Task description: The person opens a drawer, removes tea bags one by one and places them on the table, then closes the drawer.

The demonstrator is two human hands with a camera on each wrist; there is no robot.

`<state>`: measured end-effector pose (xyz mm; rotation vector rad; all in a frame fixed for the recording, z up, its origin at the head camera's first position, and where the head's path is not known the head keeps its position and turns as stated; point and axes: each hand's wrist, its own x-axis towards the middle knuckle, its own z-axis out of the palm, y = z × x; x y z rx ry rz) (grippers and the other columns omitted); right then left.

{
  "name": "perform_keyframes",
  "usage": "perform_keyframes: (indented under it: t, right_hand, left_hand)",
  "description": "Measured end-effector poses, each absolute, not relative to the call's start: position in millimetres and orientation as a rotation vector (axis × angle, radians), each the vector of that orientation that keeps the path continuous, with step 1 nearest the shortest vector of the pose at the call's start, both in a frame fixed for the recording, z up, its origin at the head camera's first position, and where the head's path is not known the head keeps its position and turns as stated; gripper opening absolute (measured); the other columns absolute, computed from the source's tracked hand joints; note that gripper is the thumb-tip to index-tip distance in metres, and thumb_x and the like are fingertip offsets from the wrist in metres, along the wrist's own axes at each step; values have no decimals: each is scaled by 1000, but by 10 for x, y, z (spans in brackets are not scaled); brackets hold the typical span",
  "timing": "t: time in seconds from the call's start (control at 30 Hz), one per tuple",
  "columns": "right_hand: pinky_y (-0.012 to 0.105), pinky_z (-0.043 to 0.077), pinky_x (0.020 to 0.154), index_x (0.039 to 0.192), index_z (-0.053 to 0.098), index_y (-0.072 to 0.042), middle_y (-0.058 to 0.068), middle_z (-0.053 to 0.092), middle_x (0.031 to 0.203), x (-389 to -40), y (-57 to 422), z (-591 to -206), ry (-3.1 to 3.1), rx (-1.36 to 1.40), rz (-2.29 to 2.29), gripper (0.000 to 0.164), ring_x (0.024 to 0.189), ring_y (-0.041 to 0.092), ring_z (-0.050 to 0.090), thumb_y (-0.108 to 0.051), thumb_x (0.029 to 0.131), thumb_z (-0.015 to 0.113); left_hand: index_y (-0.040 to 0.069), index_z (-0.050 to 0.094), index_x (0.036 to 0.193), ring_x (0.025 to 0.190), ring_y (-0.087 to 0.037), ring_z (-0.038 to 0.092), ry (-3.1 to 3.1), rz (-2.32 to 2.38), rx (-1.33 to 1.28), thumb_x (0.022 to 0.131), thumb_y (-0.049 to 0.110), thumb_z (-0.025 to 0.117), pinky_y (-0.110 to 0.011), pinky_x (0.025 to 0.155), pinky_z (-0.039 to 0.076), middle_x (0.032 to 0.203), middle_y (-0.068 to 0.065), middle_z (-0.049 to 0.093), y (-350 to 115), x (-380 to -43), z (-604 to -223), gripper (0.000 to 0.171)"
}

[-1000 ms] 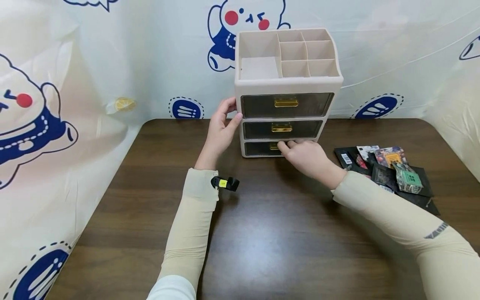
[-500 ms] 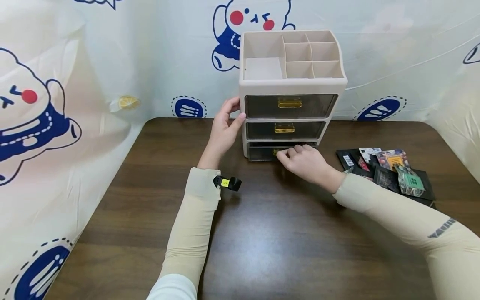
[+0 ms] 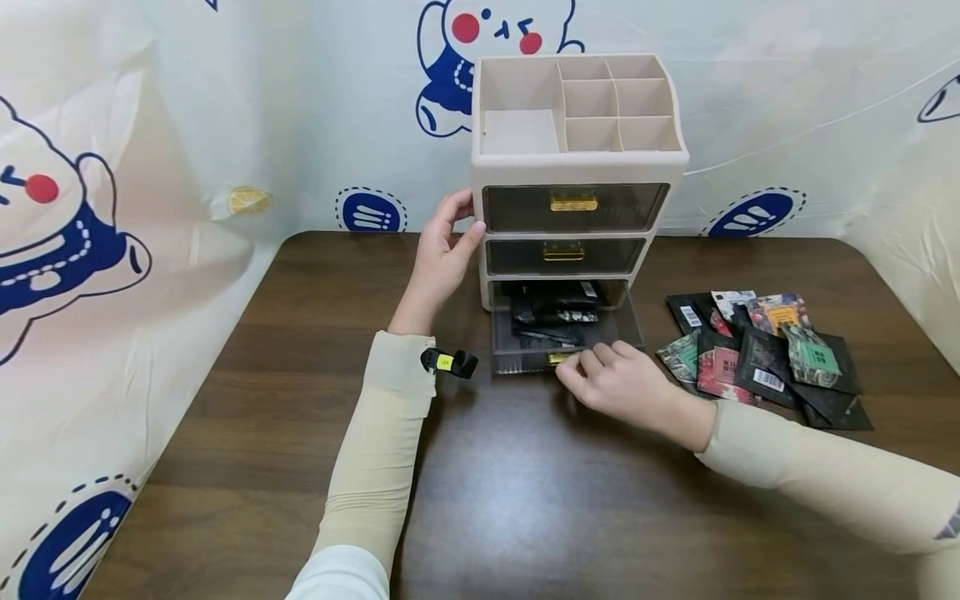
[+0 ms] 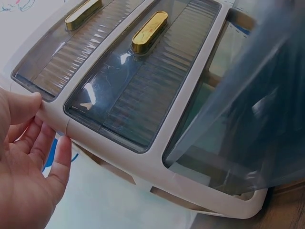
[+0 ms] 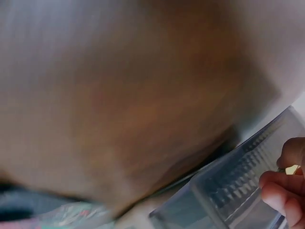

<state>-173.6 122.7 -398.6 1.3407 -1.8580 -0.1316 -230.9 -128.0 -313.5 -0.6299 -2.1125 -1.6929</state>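
Left sleeve [image 3: 360, 475]: cream, close-fitting, finely wrinkled
Left cuff [image 3: 399, 367]: paler band, uneven edge
Wrist fitting [image 3: 462, 364]: black, with a bright yellow label
Near left layer [image 3: 343, 573]: whitish
Right sleeve [image 3: 847, 475]: cream
Right cuff [image 3: 746, 442]: pale, wide
Right marking [image 3: 951, 525]: dark grey patch
Fingers [image 4: 60, 164]: bare

Left grip [image 4: 28, 176] is holding the cabinet [image 4: 184, 95] by its edge, thumb on the front, fingers bending against the side. Two clear drawers [image 4: 143, 81] are sitting flush, showing gold handles [image 4: 150, 32]. Third drawer [image 4: 252, 109] is sticking out at right, blurred. Bench [image 4: 286, 210] is showing lower right.
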Motion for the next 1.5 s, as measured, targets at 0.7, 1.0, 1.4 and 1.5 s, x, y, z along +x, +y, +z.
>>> perform_keyframes:
  t: [0.7, 1.0, 1.4, 1.5]
  right_hand:
    - [27, 34, 35, 74, 53, -12, -6, 44, 53, -1901, 1264, -3194, -2477, 1220, 331, 14, 41, 8, 36, -17, 87, 52]
    - [51, 35, 98, 130, 43, 6, 22, 50, 127, -2452, 1161, -2969, -3412, 1394, 327, 42, 115, 30, 44, -24, 101, 37]
    - [51, 13, 108, 140, 10, 11, 29, 12, 146, -2644, 936, -3282, -3628, 1407, 242, 60, 132, 36, 8, -34, 103, 24]
    - [51, 19, 107, 139, 21, 11, 28, 22, 144, -2648, 907, -3262, -3584, 1429, 210, 52, 131, 37, 17, -26, 103, 27]
  left_hand:
    - [-9, 44, 126, 109, -20, 46, -2127, -1686, -629, 91, -1, 50, -31, 80, 46, 118, -21, 48, -1297, -2319, -3097, 36]
    - [-10, 44, 125, 108, -21, 46, -2113, -1701, -642, 91, -3, 50, -33, 80, 47, 116, -23, 48, -1286, -2309, -3123, 35]
    - [-10, 45, 125, 109, -20, 46, -2124, -1704, -644, 91, -2, 50, -36, 84, 47, 117, -22, 48, -1286, -2308, -3146, 35]
    - [-10, 44, 124, 109, -20, 46, -2112, -1705, -641, 91, -2, 50, -34, 82, 47, 117, -23, 48, -1305, -2303, -3128, 34]
